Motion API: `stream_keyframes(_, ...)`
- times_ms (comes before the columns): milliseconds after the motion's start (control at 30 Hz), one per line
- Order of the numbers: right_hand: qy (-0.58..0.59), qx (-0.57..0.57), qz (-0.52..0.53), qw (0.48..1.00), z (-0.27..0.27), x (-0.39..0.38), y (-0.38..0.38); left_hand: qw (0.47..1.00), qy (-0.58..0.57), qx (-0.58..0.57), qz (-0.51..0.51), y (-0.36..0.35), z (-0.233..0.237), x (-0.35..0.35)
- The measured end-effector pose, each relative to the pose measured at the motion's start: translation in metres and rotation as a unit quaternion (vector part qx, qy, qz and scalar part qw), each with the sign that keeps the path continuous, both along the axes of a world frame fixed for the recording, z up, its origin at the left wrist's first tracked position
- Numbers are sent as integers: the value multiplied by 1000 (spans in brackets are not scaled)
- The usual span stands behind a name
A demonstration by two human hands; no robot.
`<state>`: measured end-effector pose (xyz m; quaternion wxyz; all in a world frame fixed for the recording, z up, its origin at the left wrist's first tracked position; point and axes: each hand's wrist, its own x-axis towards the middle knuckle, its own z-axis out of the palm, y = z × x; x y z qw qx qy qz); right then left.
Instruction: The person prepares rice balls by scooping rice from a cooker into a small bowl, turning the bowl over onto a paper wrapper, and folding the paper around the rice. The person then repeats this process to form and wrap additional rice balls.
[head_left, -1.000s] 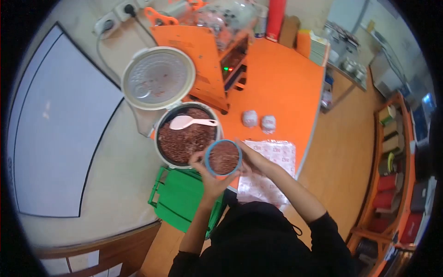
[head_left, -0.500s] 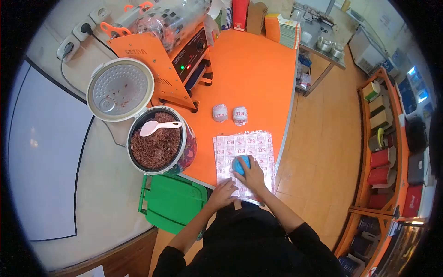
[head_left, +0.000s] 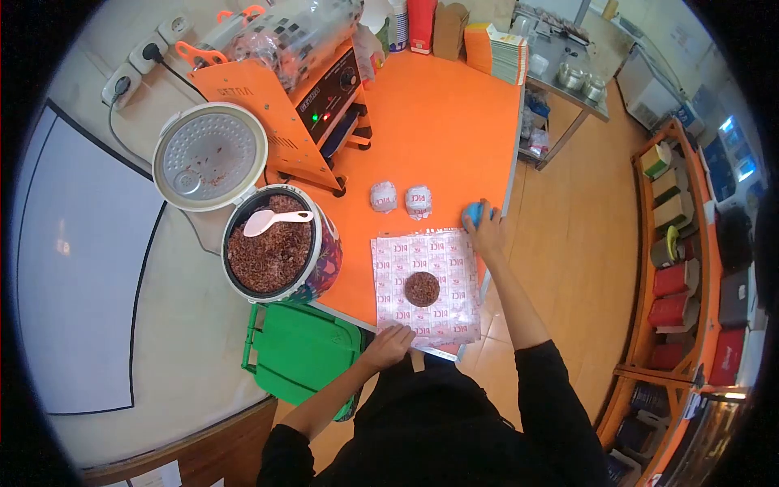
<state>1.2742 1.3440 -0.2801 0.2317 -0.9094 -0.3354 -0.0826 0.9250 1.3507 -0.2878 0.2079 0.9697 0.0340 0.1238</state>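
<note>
A round mound of brown rice [head_left: 422,289] lies on the printed wrapping paper [head_left: 393,312] at the table's near edge. My right hand [head_left: 487,232] is closed round a blue bowl-like mould [head_left: 472,214], at the paper's upper right corner. My left hand [head_left: 389,346] rests at the paper's lower left corner; whether its fingers pinch the sheet is hard to tell. Behind the paper sit two wrapped bundles [head_left: 383,197]. At the left, an open rice cooker [head_left: 325,258] holds brown rice with a pale paddle [head_left: 278,221] lying on top.
An orange sealing machine [head_left: 284,122] stands behind the cooker's open lid [head_left: 209,156]. A green bin [head_left: 304,353] is below the table's near left edge. Cartons and stacked packets [head_left: 497,53] stand at the back. Orange shelving [head_left: 637,268] runs along the right.
My right hand has moved up and right with the blue mould, off the paper, and the round rice mound now shows. My left hand has shifted slightly down and left.
</note>
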Motion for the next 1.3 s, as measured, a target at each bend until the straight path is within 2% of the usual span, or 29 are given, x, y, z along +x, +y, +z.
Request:
stream_keyframes(33,-54,5,2,999,-4,-1,-2,1000,-8,-7,4,0,3,1)
stream_keyframes(67,-56,33,40,997,-9,-4,-9,1000,0,-19,5,1,6,1)
stream_keyframes(133,-62,90,115,987,20,-40,-31,999,14,-41,10,4,18,6)
stream_keyframes(167,25,49,204,977,21,-59,-48,999,14,-42,16,6,23,7)
stream_keyframes(267,231,-80,400,883,43,-114,-93,998,7,-45,36,10,33,12)
stream_keyframes(367,105,-52,410,905,39,-145,-112,997,-7,-53,54,12,35,16)
stream_keyframes(533,130,-14,404,905,38,-155,-107,992,-11,-78,94,10,39,21)
stream_keyframes(633,141,21,392,909,40,-157,-108,980,18,-148,133,10,43,26)
stream_keyframes(733,139,28,384,912,45,-159,-113,979,-9,-148,139,12,48,31)
stream_keyframes(833,87,-2,398,913,47,-146,-121,988,10,-102,118,30,14,16)
stream_keyframes(867,61,-15,406,912,46,-137,-125,981,-11,-131,142,36,4,12)
stream_keyframes(967,98,83,330,935,-1,-98,-129,951,-90,-207,214,52,-12,12)
stream_keyframes(1000,219,138,263,929,-6,-93,-123,912,-115,-315,237,57,-27,17)
stream_keyframes(1067,442,240,116,856,-14,-89,-109,796,-160,-516,273,69,-56,27)
stream_keyframes(1100,499,316,75,804,-26,-92,-101,746,-164,-549,339,61,-17,42)
stream_keyframes(1200,436,261,-42,860,-50,-95,-91,677,-134,-601,403,75,-67,46)
stream_keyframes(1300,359,207,-64,908,-57,-102,-89,679,-108,-582,434,81,-106,42)
